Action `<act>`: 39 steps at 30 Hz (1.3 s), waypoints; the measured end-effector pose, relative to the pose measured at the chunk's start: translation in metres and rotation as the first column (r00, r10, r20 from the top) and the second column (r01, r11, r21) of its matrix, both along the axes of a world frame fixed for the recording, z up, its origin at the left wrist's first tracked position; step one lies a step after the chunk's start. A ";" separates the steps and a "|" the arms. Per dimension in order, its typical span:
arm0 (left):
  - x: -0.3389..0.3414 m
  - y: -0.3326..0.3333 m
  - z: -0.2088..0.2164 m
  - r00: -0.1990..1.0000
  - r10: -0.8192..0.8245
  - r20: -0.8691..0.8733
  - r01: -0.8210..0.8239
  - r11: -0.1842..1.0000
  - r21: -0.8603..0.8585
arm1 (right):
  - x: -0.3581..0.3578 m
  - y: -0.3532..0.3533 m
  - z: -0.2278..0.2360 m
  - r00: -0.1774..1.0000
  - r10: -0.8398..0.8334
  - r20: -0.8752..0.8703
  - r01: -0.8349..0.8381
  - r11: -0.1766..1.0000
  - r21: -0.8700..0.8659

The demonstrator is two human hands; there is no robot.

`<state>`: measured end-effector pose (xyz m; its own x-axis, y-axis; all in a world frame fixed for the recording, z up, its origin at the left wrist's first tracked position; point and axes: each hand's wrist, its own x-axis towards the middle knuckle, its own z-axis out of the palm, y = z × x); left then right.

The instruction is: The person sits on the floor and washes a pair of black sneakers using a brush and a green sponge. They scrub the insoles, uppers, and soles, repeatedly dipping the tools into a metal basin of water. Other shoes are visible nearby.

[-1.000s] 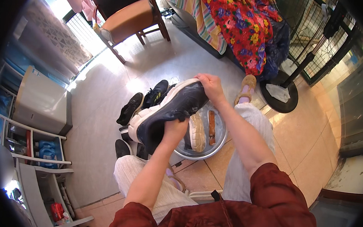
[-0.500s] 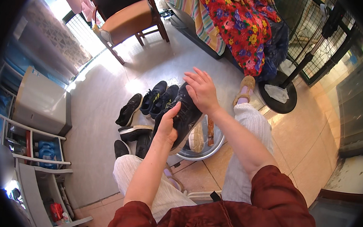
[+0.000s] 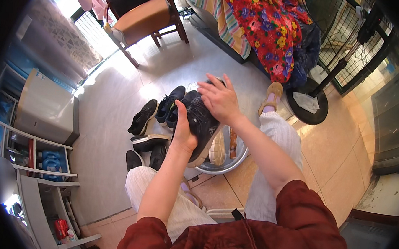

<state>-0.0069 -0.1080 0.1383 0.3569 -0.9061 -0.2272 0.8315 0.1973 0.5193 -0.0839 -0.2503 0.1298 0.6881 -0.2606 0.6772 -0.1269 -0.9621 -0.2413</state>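
Observation:
A black lace-up sneaker [image 3: 202, 117] with a pale sole is held tilted over a metal basin [image 3: 216, 172]. My left hand [image 3: 185, 135] grips its near side, thumb raised along the edge and the other fingers hidden beneath. Across the shoe's far end lies my right hand [image 3: 222, 101], its fingers spread; a dark part shows under the fingertips, too covered to make out. Inside the basin are a shoe with its pale sole showing [image 3: 217, 149] and a narrow brown object [image 3: 233, 145].
Several dark shoes [image 3: 143, 116] stand on the floor to the left of the basin. A wooden armchair [image 3: 144, 20] is at the back, a flowered red cloth [image 3: 273, 33] at the back right. Beside my foot is a round black stand base [image 3: 306, 113]; shelves [image 3: 36, 137] line the left.
My right hand has shifted slightly on the sneaker's far end, its fingers more bent and spread. My left thumb has lifted upward. The sneaker has turned a little.

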 end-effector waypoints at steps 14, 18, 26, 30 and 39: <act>-0.018 0.002 0.006 0.998 -0.061 0.011 0.060 0.997 0.040 | 0.006 -0.013 -0.005 0.982 -0.162 -0.095 0.155 0.985 -0.075; -0.011 0.004 0.003 0.998 0.068 0.009 -0.068 0.987 0.143 | 0.012 0.032 -0.015 0.970 0.243 0.008 -0.237 0.939 0.251; -0.019 0.000 0.004 0.992 -0.080 0.100 0.069 0.992 0.108 | 0.012 -0.015 -0.019 0.958 -0.179 -0.225 0.164 0.983 -0.086; -0.004 0.010 0.004 0.993 0.038 0.113 -0.051 0.992 0.114 | 0.019 0.034 -0.018 0.959 0.172 -0.225 -0.132 0.975 0.180; 0.015 0.018 0.005 0.992 0.125 -0.032 -0.122 0.990 0.064 | 0.003 0.041 0.000 0.962 0.272 -0.016 -0.268 0.955 0.127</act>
<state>0.0085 -0.0904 0.1430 0.4556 -0.8394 -0.2962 0.8212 0.2680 0.5037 -0.0808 -0.2091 0.1300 0.7658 -0.1409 0.6275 0.1240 -0.9251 -0.3590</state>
